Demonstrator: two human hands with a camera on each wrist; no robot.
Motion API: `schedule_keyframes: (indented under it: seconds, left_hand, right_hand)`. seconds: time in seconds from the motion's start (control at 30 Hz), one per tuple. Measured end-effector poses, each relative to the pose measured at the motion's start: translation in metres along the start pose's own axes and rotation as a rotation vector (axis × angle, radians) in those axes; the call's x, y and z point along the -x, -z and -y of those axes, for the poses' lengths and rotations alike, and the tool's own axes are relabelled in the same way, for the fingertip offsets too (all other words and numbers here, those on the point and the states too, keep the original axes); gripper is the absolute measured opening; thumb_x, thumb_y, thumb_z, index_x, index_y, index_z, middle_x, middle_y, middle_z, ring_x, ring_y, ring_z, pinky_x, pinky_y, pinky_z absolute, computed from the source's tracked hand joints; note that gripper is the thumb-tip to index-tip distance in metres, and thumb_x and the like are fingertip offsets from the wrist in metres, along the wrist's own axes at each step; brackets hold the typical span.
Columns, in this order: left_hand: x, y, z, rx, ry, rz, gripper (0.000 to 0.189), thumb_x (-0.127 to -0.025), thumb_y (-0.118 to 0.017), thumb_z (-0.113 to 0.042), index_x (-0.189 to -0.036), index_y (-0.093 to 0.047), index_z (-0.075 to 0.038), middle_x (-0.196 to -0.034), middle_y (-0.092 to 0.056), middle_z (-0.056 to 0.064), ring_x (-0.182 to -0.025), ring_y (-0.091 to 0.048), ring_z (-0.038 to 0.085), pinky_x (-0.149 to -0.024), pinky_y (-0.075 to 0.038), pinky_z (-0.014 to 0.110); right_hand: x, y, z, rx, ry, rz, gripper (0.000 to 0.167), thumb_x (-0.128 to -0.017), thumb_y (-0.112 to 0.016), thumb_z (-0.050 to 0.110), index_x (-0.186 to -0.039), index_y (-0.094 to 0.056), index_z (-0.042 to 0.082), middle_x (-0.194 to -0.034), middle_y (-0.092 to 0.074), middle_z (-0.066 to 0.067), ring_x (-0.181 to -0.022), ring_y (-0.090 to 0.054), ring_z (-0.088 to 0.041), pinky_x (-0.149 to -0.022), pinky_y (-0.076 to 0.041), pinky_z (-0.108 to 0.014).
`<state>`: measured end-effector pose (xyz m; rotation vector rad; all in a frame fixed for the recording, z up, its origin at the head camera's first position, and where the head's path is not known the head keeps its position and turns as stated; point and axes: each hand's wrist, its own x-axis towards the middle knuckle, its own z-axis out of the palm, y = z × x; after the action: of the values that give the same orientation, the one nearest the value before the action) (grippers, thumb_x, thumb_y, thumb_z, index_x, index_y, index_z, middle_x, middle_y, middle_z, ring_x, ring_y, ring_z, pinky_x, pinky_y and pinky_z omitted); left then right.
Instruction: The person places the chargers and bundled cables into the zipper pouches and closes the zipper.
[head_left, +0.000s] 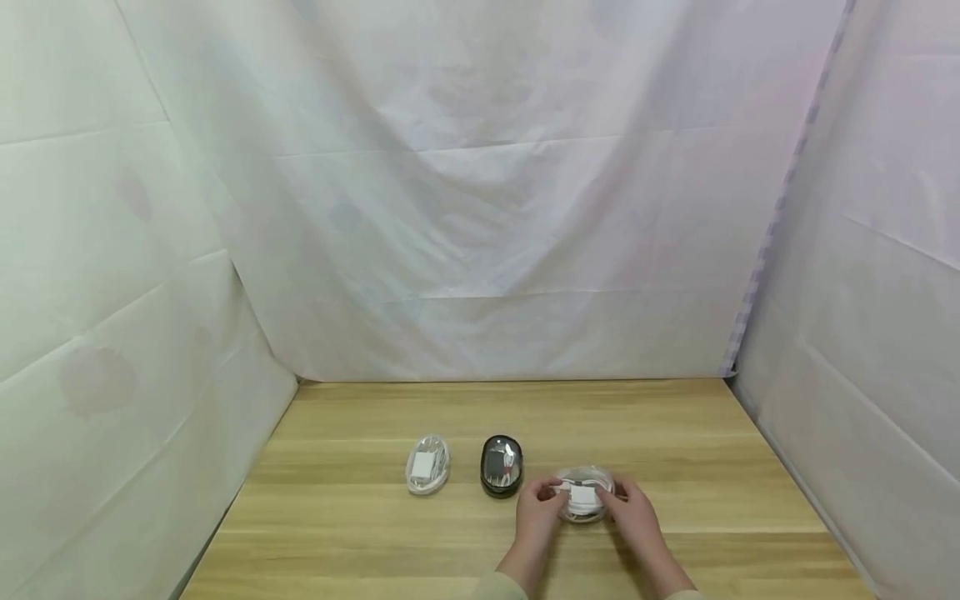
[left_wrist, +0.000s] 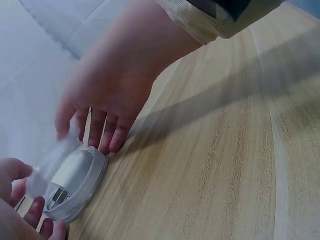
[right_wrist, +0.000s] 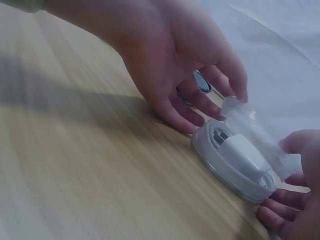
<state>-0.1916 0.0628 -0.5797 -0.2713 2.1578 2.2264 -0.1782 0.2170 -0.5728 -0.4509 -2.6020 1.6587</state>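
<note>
A clear oval case (head_left: 585,517) lies on the table, with a white charger plug (head_left: 582,498) and a coiled white cable inside. Its clear plastic cover (right_wrist: 257,132) stands tilted up from the case and looks blurred in both wrist views. At the left side my left hand (head_left: 536,512) pinches the edge of this cover. From the right side my right hand (head_left: 636,515) pinches its other end. The lower fingers of both hands lie close to the case wall. In the left wrist view the right hand (left_wrist: 117,82) shows large; in the right wrist view the left hand (right_wrist: 170,60) does.
Left of the hands lies a black oval case (head_left: 501,467) with a dark plug under a clear top. Farther left is another clear oval case (head_left: 428,465) with a white plug. White cloth (head_left: 487,250) hangs behind and at both sides of the wooden table (head_left: 337,533).
</note>
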Motion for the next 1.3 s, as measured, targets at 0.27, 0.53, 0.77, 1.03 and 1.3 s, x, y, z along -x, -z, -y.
schedule_keyframes:
  seconds: [0.27, 0.53, 0.77, 1.03, 1.3]
  left_hand:
    - [0.0, 0.001, 0.0, -0.022, 0.029, -0.022, 0.046, -0.068, -0.07, 0.011, -0.113, -0.062, 0.004, -0.081, -0.059, 0.006, -0.071, -0.053, 0.012, -0.062, -0.049, 0.023]
    - [-0.005, 0.001, -0.003, -0.09, 0.021, -0.015, 0.05, -0.068, -0.07, 0.011, -0.117, -0.06, 0.009, -0.084, -0.059, 0.007, -0.075, -0.053, 0.014, -0.065, -0.051, 0.025]
    - [-0.019, 0.002, -0.004, -0.176, -0.009, 0.0, 0.044, -0.07, -0.07, 0.009, -0.114, -0.064, 0.009, -0.088, -0.063, 0.004, -0.08, -0.057, 0.014, -0.071, -0.053, 0.027]
    - [-0.031, -0.002, -0.005, -0.302, -0.093, -0.011, 0.05, -0.067, -0.071, 0.006, -0.117, -0.062, 0.01, -0.103, -0.064, 0.015, -0.096, -0.062, 0.03, -0.087, -0.054, 0.041]
    - [-0.038, -0.005, -0.007, -0.377, -0.109, -0.004, 0.054, -0.069, -0.066, 0.01, -0.123, -0.06, 0.009, -0.119, -0.061, 0.025, -0.114, -0.056, 0.04, -0.098, -0.046, 0.05]
  right_hand:
    - [0.0, 0.0, -0.003, 0.001, -0.013, -0.001, 0.055, -0.089, -0.067, 0.014, -0.131, -0.047, -0.014, -0.117, -0.058, -0.031, -0.106, -0.058, -0.04, -0.08, -0.055, -0.04]
    - [-0.005, -0.003, -0.002, 0.002, -0.02, -0.003, 0.056, -0.087, -0.069, 0.013, -0.132, -0.046, -0.013, -0.122, -0.055, -0.031, -0.11, -0.056, -0.042, -0.088, -0.053, -0.046]
    - [-0.017, -0.007, -0.004, -0.015, -0.004, -0.007, 0.057, -0.086, -0.07, 0.013, -0.131, -0.047, -0.014, -0.12, -0.056, -0.032, -0.11, -0.054, -0.043, -0.092, -0.048, -0.051]
    - [-0.031, -0.01, -0.001, -0.038, 0.008, -0.003, 0.055, -0.086, -0.069, 0.011, -0.131, -0.047, -0.014, -0.118, -0.057, -0.031, -0.108, -0.056, -0.04, -0.08, -0.054, -0.036]
    - [-0.039, -0.018, -0.001, -0.079, 0.01, -0.015, 0.053, -0.083, -0.071, 0.006, -0.126, -0.048, -0.015, -0.11, -0.06, -0.031, -0.1, -0.058, -0.035, -0.073, -0.051, -0.029]
